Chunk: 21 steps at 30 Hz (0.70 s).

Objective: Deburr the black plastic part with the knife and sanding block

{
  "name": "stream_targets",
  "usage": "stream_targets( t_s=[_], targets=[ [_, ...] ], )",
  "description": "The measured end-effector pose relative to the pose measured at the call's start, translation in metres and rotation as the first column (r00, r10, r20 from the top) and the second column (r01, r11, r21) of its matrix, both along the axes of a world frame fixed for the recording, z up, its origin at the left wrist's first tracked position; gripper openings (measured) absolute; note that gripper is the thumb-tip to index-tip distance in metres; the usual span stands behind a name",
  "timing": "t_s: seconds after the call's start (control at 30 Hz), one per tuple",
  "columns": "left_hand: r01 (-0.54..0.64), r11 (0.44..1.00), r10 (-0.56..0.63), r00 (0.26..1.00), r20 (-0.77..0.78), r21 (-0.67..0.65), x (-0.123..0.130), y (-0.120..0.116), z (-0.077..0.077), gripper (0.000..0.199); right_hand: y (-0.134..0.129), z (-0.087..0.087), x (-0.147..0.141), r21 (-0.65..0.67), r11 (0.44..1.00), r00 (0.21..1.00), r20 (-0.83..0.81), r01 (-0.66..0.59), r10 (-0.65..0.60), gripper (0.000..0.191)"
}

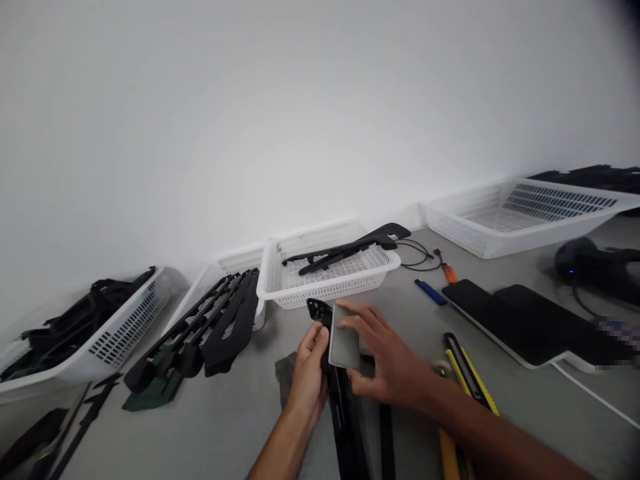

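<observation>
My left hand (311, 370) is closed around the upper part of a long, glossy black plastic part (343, 420), whose end with small openings points away from me. In my right hand (385, 353) is a flat grey rectangular block (345, 340) with a pale edge, held between fingers and thumb. The block lies against or just over the right side of the black part; whether they touch is unclear. A dark grey cloth-like piece (285, 373) sits on the table beside my left hand. Near my right forearm lies a yellow and black utility knife (467, 373).
A white basket (325, 290) ahead holds black parts. More black parts (225, 327) lean on a basket to its left, and another filled basket (125, 333) stands far left. At right are a white basket (525, 237), two dark-screened devices (495, 320), and a blue strip (430, 292).
</observation>
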<state>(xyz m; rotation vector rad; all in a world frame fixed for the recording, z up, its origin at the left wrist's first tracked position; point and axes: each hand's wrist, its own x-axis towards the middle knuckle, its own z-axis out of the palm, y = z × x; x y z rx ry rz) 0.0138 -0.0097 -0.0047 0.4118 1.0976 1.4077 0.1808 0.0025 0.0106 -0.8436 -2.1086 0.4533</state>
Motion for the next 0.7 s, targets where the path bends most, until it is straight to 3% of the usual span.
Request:
stream_targets(
  t_s=[0.27, 0.43, 0.5, 0.7],
  targets=[
    [0.094, 0.993, -0.089, 0.993, -0.076, 0.074, -0.002, 0.0, 0.0, 0.06, 0.004, -0.005, 0.001, -0.027, 0.994, 0.991, -0.068, 0.109, -0.111, 0.058],
    [0.031, 0.997, -0.03, 0.999, -0.028, 0.065, -0.001, 0.0, 0.009, 0.056, 0.0, 0.002, 0.002, -0.019, 0.996, 0.996, -0.001, -0.09, 0.09, 0.067],
    [0.063, 0.995, -0.06, 0.998, -0.031, 0.08, 0.0, -0.001, 0.008, 0.053, 0.001, 0.004, 0.005, -0.003, 0.994, 0.994, -0.001, -0.106, 0.106, 0.069],
    [0.26, 0.962, -0.25, 0.962, -0.108, 0.088, 0.002, -0.003, -0.009, 0.052, 0.013, 0.001, 0.013, 0.037, 0.993, 0.988, -0.103, 0.116, -0.112, 0.058]
  ],
)
